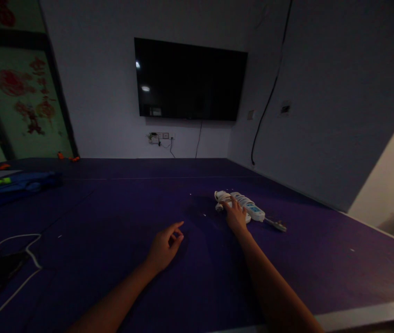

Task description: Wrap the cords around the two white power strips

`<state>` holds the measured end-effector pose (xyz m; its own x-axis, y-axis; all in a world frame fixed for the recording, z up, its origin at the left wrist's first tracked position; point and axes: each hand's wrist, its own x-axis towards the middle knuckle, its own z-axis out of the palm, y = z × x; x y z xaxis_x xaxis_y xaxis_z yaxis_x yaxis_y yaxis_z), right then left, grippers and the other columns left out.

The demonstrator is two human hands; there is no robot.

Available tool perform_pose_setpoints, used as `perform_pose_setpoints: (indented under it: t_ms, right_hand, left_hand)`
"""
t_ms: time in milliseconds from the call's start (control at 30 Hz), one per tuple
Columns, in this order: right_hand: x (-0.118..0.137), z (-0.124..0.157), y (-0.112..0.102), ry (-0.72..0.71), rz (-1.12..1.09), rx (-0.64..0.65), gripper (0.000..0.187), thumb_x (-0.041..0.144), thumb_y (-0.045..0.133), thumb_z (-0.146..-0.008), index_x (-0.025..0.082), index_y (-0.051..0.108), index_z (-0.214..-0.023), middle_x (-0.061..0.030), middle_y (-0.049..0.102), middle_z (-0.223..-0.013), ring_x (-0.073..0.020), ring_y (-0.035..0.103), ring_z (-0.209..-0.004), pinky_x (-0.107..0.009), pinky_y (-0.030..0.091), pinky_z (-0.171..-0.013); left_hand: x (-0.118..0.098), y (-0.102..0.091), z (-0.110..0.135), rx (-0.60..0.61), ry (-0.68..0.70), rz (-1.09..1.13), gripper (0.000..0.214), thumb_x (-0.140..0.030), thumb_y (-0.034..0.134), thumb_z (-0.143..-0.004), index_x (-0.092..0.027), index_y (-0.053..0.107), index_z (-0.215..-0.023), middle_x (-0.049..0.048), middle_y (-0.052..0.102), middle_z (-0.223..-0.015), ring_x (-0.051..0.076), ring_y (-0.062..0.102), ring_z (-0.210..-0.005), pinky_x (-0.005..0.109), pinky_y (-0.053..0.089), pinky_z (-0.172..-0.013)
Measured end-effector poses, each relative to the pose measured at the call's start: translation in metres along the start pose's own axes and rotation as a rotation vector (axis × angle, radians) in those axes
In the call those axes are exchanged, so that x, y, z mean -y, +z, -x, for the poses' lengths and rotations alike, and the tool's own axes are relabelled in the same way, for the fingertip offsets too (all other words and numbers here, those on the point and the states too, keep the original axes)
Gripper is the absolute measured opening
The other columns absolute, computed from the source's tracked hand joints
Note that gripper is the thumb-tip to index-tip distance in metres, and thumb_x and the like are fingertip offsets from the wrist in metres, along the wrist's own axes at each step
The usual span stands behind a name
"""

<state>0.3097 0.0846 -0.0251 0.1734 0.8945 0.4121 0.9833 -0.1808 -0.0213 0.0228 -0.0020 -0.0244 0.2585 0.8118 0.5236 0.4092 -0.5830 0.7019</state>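
A white power strip [248, 206] with its coiled white cord [222, 197] lies on the dark purple floor mat [120, 208]. My right hand [234, 215] reaches out and rests on the strip's near side, fingers laid over it and the cord. My left hand [165, 247] hovers low over the mat to the left, empty, with the forefinger pointing forward and the other fingers loosely curled. A small dark metal object [276, 224] lies just right of the strip.
A black TV [190, 79] hangs on the far wall above wall sockets [160, 137]. A black cable [269, 92] runs down the right wall. Blue items [12, 185] lie at far left. A white cable [19, 245] and dark device sit at near left.
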Motion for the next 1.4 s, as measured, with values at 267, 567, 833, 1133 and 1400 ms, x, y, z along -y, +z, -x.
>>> perform_pose_setpoints:
  t_ms: [267, 567, 833, 1133, 1400]
  right_hand:
    - [0.0004, -0.0002, 0.0007, 0.002, -0.01, -0.013, 0.05, 0.01, 0.034, -0.088, 0.036, 0.048, -0.128, -0.0081, 0.033, -0.143, -0.0287, 0.032, -0.128, -0.052, 0.027, -0.099]
    - [-0.0012, -0.0018, 0.0049, 0.003, 0.024, -0.005, 0.055, 0.009, 0.034, -0.087, 0.038, 0.041, -0.133, -0.0089, 0.031, -0.145, -0.0286, 0.032, -0.129, -0.052, 0.027, -0.098]
    - [-0.0023, -0.0017, 0.0062, 0.034, 0.054, 0.009, 0.058, 0.009, 0.032, -0.088, 0.04, 0.034, -0.137, -0.0085, 0.024, -0.15, -0.029, 0.032, -0.13, -0.048, 0.031, -0.096]
    - [-0.0036, 0.0016, 0.0043, 0.042, 0.002, -0.026, 0.059, 0.008, 0.038, -0.084, 0.035, 0.039, -0.136, -0.0103, 0.026, -0.149, -0.0305, 0.038, -0.126, -0.047, 0.034, -0.093]
    - [-0.0027, -0.0009, 0.0054, 0.016, -0.137, -0.093, 0.053, 0.01, 0.039, -0.084, 0.03, 0.044, -0.133, -0.0115, 0.034, -0.145, -0.0289, 0.047, -0.12, -0.044, 0.042, -0.088]
  left_hand:
    - [-0.0003, 0.0001, -0.0002, 0.006, -0.005, 0.005, 0.04, -0.03, 0.051, -0.082, -0.02, 0.054, -0.121, 0.0037, 0.067, -0.09, 0.011, 0.06, -0.066, 0.025, 0.048, -0.066]
    - [-0.0026, -0.0007, 0.0004, 0.005, -0.005, 0.003, 0.039, -0.033, 0.05, -0.083, -0.02, 0.056, -0.119, 0.0045, 0.067, -0.09, 0.012, 0.061, -0.068, 0.026, 0.049, -0.068]
    - [0.0015, 0.0007, 0.0008, 0.009, 0.003, -0.018, 0.039, -0.032, 0.05, -0.082, -0.021, 0.055, -0.12, 0.004, 0.067, -0.091, 0.012, 0.061, -0.068, 0.026, 0.049, -0.068]
    - [0.0022, 0.0001, -0.0003, 0.025, -0.01, -0.022, 0.04, -0.032, 0.05, -0.083, -0.019, 0.056, -0.12, 0.0046, 0.067, -0.09, 0.012, 0.061, -0.068, 0.026, 0.049, -0.07]
    - [-0.0023, -0.0003, -0.0005, 0.031, -0.013, -0.018, 0.038, -0.031, 0.049, -0.084, -0.021, 0.055, -0.12, 0.0036, 0.067, -0.09, 0.012, 0.061, -0.068, 0.025, 0.049, -0.067]
